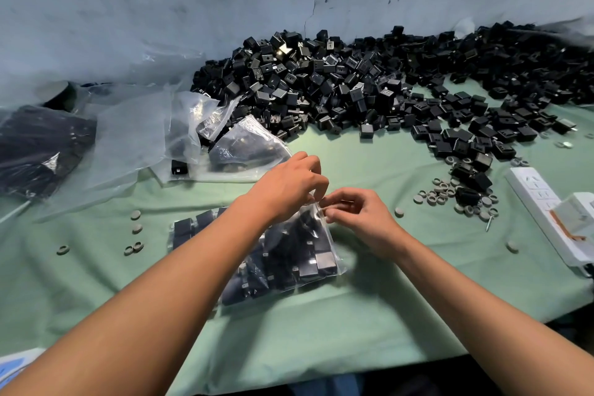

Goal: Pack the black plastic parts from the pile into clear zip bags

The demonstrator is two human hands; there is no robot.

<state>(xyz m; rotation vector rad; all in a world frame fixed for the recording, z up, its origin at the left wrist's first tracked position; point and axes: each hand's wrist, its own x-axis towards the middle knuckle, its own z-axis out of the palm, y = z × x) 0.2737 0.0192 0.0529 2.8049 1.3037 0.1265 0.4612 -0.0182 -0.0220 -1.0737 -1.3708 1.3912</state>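
Green cloth is seen spread over the bench [369, 325], and right at its middle a clear zip bag [289, 262] filled with black parts is laid flat. The bag's top edge is being pinched from both sides: the left hand [286, 190] is curled over it from above, fingers bent down onto the plastic, while the right hand [356, 219] is closed on the same edge just beside it, thumb and fingertips nipped together. The two hands are almost touching.

Behind them, against the pale blue wall [160, 10], the big pile of black parts [369, 87] is heaped, trailing off to the right across the cloth. To the left of the pile, loose empty bags [128, 138] are crumpled together, with one part-filled bag [247, 151] lying among them. At far left a filled bag of dark parts [38, 151] is set down.

Small grey rings [450, 194] are scattered near the right of the bench, and a few more [135, 238] are dotted at the left. A white power strip [543, 202] is lying at the right edge.
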